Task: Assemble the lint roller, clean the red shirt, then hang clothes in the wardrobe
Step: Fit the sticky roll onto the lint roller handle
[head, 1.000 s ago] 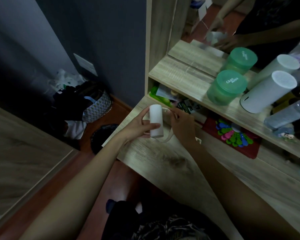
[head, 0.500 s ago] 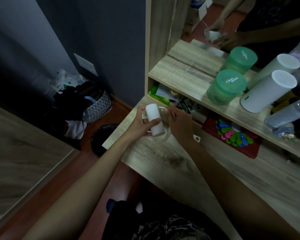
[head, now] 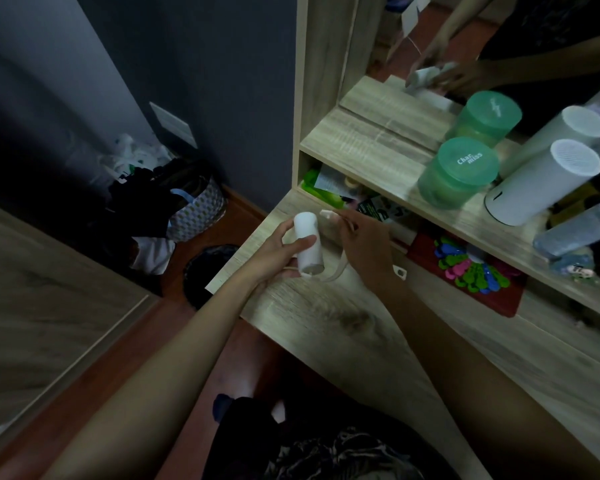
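- The white cylindrical lint-roller roll [head: 308,241] is smooth and matt. It is tilted, with its open hollow end pointing down toward the camera and its far end pointing up.
- The left hand [head: 276,252] grips the roll, with the thumb across the front and the fingers curled behind. The roll is held in the air over the left end of the light wood-grain counter [head: 326,327].
- The right hand [head: 364,239] is just beside the roll and apart from the left hand. It pinches the thin cream plastic handle [head: 339,268]. A pale tip shows at its fingertips, and a curved strip runs below the palm to the roll's lower end.
- Counts for the task's things: one roll, one handle, two hands.
- On the wooden shelf [head: 357,147] above the counter:
  - one translucent green jar with a printed lid [head: 459,173]
  - one white perforated-top cylinder [head: 548,183]
  - one clear bottle lying on its side [head: 575,230]
- The jar and the cylinder each appear a second time in the mirror behind them.
- One red tray of coloured clips [head: 465,271] sits under the shelf, to the right of the hands.
- Edges: the counter's left corner lies directly below the left wrist. The front lip of the shelf is close beyond the fingertips.
- Open room: bare counter extends toward the camera and to the right. Left of the corner, on the floor, are one black round bin [head: 207,271] and one patterned fabric basket of dark clothes [head: 196,216].
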